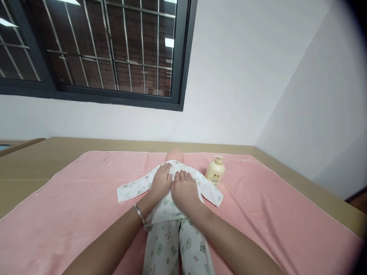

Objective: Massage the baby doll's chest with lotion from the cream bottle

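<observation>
Baby doll [174, 156] in a printed white sleepsuit [169, 214] — laid face-up on a pink towel [71, 206], head toward the wall. Left hand [161, 182] and right hand [185, 190] are pressed flat on the chest, fingers spread, nothing gripped. A cream pump bottle [215, 170] is stood just beside the doll's outstretched sleeve — likely to be toppled if that sleeve is tugged sideways.
</observation>
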`<state>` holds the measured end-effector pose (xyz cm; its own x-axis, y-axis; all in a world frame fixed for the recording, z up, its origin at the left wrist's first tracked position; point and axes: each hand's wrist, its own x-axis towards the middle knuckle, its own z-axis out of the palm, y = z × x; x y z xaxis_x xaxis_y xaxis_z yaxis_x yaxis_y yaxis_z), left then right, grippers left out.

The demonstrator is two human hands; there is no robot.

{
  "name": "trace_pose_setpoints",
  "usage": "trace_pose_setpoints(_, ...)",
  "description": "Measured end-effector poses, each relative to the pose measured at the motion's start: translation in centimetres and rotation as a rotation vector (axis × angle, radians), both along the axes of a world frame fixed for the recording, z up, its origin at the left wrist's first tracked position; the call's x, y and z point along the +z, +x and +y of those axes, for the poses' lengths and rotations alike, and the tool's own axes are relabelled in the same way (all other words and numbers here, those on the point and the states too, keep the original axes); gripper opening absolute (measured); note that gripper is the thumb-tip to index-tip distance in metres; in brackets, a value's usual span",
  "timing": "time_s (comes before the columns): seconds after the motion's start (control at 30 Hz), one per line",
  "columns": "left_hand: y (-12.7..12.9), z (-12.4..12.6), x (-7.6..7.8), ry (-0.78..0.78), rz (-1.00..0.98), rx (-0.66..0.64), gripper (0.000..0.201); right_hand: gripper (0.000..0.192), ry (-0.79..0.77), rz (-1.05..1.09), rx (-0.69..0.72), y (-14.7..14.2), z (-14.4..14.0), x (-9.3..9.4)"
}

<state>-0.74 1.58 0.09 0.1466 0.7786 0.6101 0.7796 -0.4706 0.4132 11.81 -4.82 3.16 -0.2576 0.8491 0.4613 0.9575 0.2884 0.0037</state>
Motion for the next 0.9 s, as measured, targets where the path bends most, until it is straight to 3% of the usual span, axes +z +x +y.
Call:
trace_pose_setpoints(0.2,0.1,-0.2,0.2,-0.006,-0.013,0.031,0.046,0.05,-0.116,0.212,0.164,1.6,3.0,0.0)
trace_pose_setpoints(0.33,0.3,-0.3,0.3,-0.015,-0.052,0.044,0.044,0.054,-0.172,0.292,0.187,2.8,5.1,-0.4)
trace_pose_setpoints(0.9,0.3,-0.4,0.3,-0.025,-0.077,0.03,0.044,0.054,-0.135,0.3,0.186,2.8,5.0,-0.8)
